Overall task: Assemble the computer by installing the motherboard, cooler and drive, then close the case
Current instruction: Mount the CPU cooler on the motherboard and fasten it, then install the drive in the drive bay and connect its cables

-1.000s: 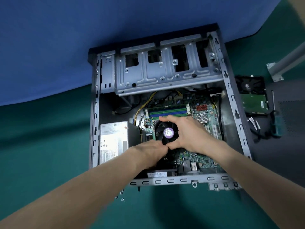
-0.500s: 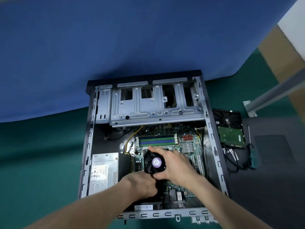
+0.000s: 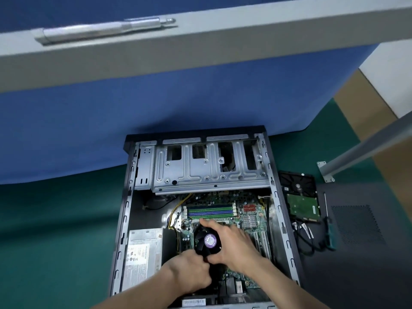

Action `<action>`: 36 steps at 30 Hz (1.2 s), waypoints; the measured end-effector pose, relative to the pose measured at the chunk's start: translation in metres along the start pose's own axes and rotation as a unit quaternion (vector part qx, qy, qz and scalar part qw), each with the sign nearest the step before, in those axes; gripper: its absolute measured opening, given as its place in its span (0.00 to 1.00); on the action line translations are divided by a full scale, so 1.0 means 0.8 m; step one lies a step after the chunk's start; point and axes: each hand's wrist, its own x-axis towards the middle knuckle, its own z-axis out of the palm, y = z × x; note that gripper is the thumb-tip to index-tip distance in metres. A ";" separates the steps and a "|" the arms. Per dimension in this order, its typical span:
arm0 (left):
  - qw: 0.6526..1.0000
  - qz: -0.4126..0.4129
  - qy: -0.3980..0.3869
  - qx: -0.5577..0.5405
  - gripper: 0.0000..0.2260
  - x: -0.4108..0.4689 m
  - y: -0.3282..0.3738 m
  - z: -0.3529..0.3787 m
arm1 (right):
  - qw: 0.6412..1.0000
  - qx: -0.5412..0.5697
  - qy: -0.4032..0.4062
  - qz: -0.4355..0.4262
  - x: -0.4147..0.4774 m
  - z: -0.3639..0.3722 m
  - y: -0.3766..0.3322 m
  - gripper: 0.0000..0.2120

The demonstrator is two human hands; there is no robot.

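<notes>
Cooler (image 3: 206, 240) sits on the motherboard (image 3: 225, 196), grasped between curled fingers (image 3: 209, 224) of left hand (image 3: 189, 272) and right hand (image 3: 235, 245).

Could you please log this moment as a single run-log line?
step: cooler install | left hand: grips cooler's near edge | right hand: grips cooler over motherboard | drive: outside case, to its right | case: open

both hands grip cooler (image 3: 206, 241) | case (image 3: 124, 219) open | drive (image 3: 299, 197) beside case

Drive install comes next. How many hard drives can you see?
1: the hard drive lies outside the case, to its right. The bay could hide another.
</notes>
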 end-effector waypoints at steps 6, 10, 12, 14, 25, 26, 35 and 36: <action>0.999 0.012 -0.015 0.030 0.11 -0.012 -0.006 0.002 | 1.000 -0.002 -0.012 0.004 0.000 -0.002 0.002 0.46; 0.997 0.048 0.026 0.053 0.07 -0.032 -0.015 -0.001 | 1.000 0.000 -0.023 0.012 -0.001 -0.004 0.000 0.47; 0.994 -0.063 0.087 0.023 0.15 -0.042 -0.012 -0.004 | 1.000 0.008 -0.025 0.014 -0.003 -0.006 -0.003 0.47; 0.979 -0.110 0.168 -0.027 0.18 -0.035 -0.003 0.012 | 0.999 0.011 -0.026 0.015 -0.004 -0.008 -0.006 0.46; 0.848 -0.155 0.490 -0.133 0.13 -0.031 -0.077 -0.090 | 0.892 -0.039 0.451 -0.003 -0.021 -0.120 0.023 0.11; 0.828 -0.195 0.509 -0.130 0.11 -0.023 -0.084 -0.102 | 0.869 -0.015 0.491 0.064 -0.016 -0.144 0.043 0.12; 0.787 -0.310 0.512 -0.148 0.11 0.051 -0.117 -0.118 | 0.904 0.009 0.154 0.399 0.065 -0.157 0.168 0.50; 0.785 -0.310 0.516 -0.147 0.12 0.053 -0.119 -0.115 | 0.901 0.028 0.160 0.403 0.071 -0.154 0.174 0.51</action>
